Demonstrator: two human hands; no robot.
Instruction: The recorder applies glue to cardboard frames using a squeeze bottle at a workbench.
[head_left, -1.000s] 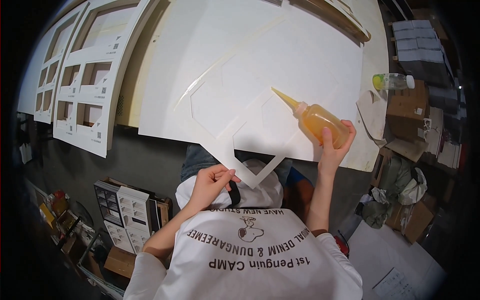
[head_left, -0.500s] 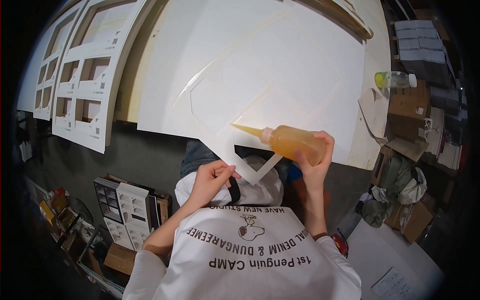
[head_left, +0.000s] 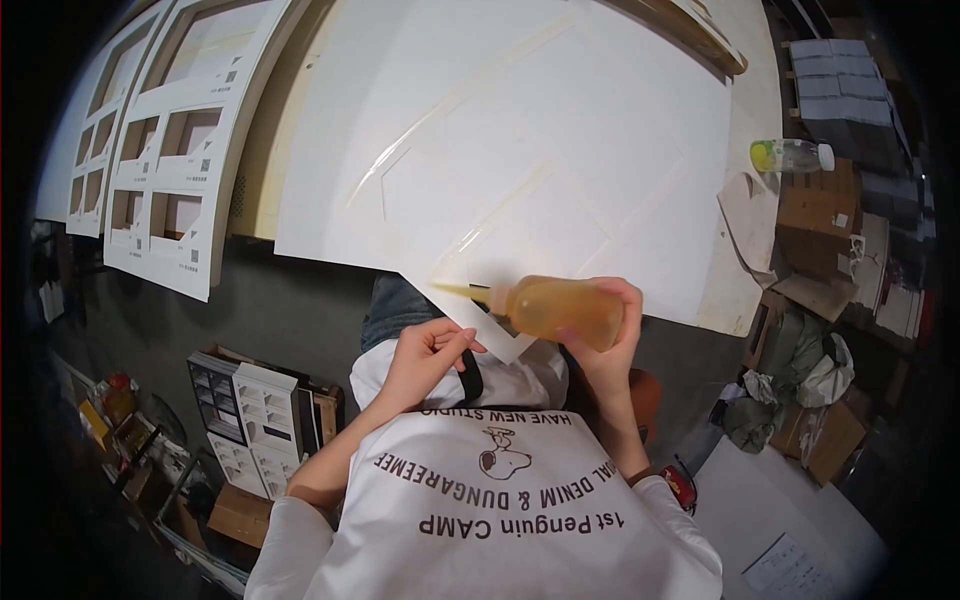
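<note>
Right hand [head_left: 608,335]: clamped around an amber squeeze bottle [head_left: 560,308], lying sideways, nozzle pointing left.
Left hand [head_left: 425,355]: fingers pinched together on the near corner of the white cut-out board [head_left: 560,170].
Far right: clear drink bottle [head_left: 792,154].

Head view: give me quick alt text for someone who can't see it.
The right hand holds an amber squeeze bottle sideways, its nozzle pointing left over the corner of a white board. The left hand pinches that corner from below. A clear plastic bottle lies at the table's far right.
</note>
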